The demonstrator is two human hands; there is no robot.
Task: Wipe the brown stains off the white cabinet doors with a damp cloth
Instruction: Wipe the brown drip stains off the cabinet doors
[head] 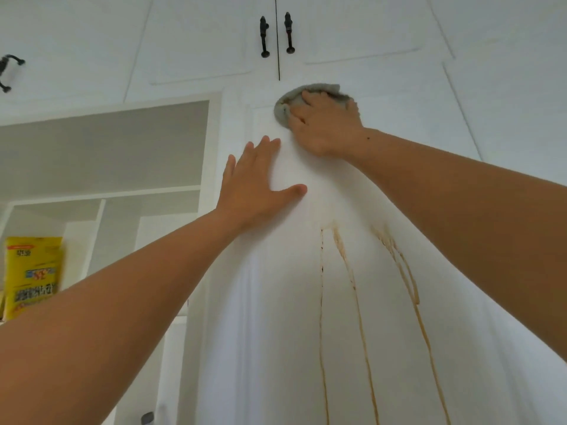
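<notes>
White cabinet door [276, 332], brown stains [341, 246] streaking down the panel. Right grip [325, 124] curled on grey cloth [283, 107] above them; left grip [254, 182] flat, fingers straight, on door. Yellow packet [33, 274] left, text unreadable.

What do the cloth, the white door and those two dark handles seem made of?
Cloth: soft grey fabric, perhaps microfibre; its edge looks fuzzy and bunched.
White door: painted wood or board, smooth, slight sheen, grooved panel lines.
Dark handles: probably metal, matt black, faint glints.

Grey cloth [310, 101], brown streaks [362, 302] on white door [276, 332], yellow packet [32, 276], black handles [264, 36].
</notes>
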